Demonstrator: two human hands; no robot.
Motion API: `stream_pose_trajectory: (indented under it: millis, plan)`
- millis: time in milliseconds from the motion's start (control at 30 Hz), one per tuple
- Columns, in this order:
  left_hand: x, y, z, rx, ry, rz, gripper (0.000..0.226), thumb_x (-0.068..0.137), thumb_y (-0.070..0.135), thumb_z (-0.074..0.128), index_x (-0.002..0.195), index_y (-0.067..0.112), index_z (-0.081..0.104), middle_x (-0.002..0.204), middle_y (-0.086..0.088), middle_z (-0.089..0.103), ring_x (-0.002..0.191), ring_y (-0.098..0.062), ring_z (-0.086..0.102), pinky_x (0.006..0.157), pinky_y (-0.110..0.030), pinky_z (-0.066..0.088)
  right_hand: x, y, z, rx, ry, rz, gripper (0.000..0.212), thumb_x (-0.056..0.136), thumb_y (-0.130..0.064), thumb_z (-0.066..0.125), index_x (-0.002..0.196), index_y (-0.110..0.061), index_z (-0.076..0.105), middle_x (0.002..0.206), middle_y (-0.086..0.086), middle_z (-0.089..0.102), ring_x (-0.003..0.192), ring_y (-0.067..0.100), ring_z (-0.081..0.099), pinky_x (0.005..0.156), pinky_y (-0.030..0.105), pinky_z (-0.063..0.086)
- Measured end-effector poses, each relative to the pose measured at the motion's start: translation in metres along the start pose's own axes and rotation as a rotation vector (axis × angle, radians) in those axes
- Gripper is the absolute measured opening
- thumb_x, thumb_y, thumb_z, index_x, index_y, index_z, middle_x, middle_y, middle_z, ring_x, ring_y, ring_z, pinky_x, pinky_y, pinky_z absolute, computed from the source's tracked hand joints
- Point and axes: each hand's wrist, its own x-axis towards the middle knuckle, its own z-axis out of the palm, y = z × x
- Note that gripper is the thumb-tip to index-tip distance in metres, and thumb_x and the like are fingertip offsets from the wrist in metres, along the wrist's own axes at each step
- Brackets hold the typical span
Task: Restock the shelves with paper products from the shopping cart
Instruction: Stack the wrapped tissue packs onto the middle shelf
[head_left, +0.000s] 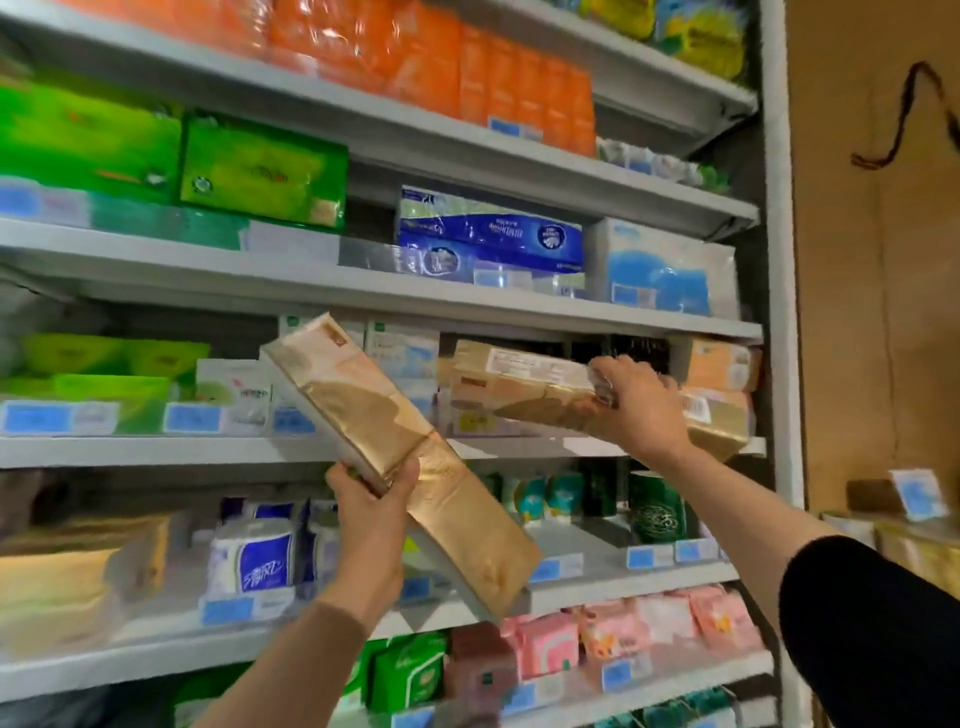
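My left hand (371, 499) grips a long gold-brown tissue pack (363, 415) by its middle, tilted with its top end up-left, in front of the middle shelf (156, 449). My right hand (641, 402) holds the right end of a second gold-brown pack (519, 384), which lies nearly level and partly inside the middle shelf's opening. More gold-brown packs (719, 395) sit stacked at that shelf's right end. The shopping cart is out of view.
White shelves hold orange packs (426, 57) at the top, green packs (260, 171), blue-and-white packs (488, 239), rolls (254, 556) and pink packs (639, 634) lower down. The shelf unit's white upright (779, 260) stands at the right, with a brown wall beyond.
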Motion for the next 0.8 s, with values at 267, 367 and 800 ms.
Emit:
stream_pose_trajectory:
  millis: [267,367,800]
  plan:
    - [0.037,-0.022,0.030,-0.072,-0.030,-0.114,0.050,0.092,0.017,0.061,0.132,0.012,0.031,0.124,-0.008,0.054,0.111,-0.020,0.056,0.102,-0.042,0.043,0.070,0.025,0.055,-0.043,-0.048,-0.095,0.043,0.091,-0.036,0.060,0.131,-0.023,0.050,0.122,0.002,0.056,0.118,0.025,0.049,0.102,0.044,0.029]
    - [0.048,-0.028,0.034,-0.035,-0.043,-0.125,0.057,0.090,0.022,0.063,0.137,0.018,0.031,0.126,-0.006,0.055,0.114,-0.023,0.055,0.105,-0.049,0.042,0.092,0.031,0.073,0.007,-0.004,-0.109,0.038,0.092,-0.036,0.060,0.127,-0.023,0.054,0.124,0.002,0.058,0.119,0.025,0.049,0.101,0.043,0.029]
    - [0.072,-0.045,0.046,0.114,0.010,-0.076,0.037,0.089,0.026,0.064,0.115,0.021,0.039,0.109,-0.007,0.059,0.095,-0.023,0.061,0.071,-0.034,0.048,0.140,0.036,0.117,0.118,-0.117,-0.178,0.042,0.097,-0.038,0.055,0.136,-0.026,0.051,0.130,0.002,0.055,0.125,0.022,0.045,0.109,0.046,0.027]
